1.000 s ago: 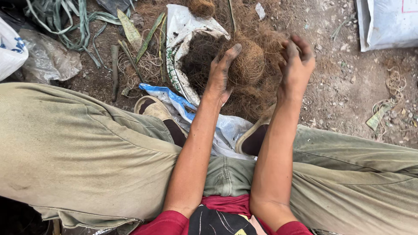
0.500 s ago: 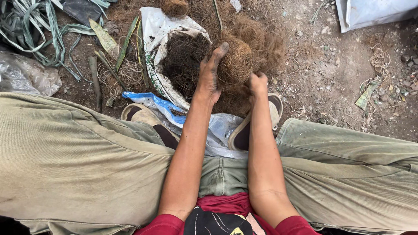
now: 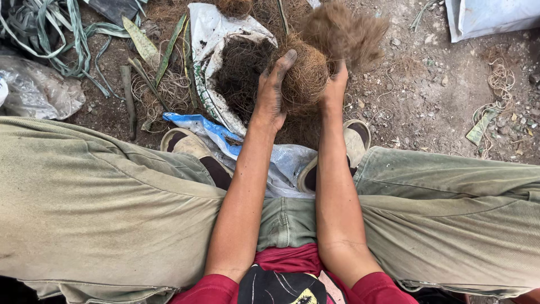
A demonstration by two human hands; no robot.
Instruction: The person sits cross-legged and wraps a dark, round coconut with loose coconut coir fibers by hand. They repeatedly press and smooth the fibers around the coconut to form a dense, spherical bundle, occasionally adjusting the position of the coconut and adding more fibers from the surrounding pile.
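A brown ball of coconut fibre sits between both hands over the ground in front of me. My left hand, dirty with soil, presses flat against its left side. My right hand grips its right side, and a loose tuft of fibre sticks up blurred above it. Behind the ball lies an open white sack with dark fibre inside.
My olive trouser legs spread to both sides, with sandalled feet on a blue and clear plastic sheet. Green straps and leaves lie at the far left, a white bag at the far right, and string on the dirt.
My right hand has closed onto the ball's right side and pulled a tuft of fibre upward. My left hand has stayed on the ball's left side.
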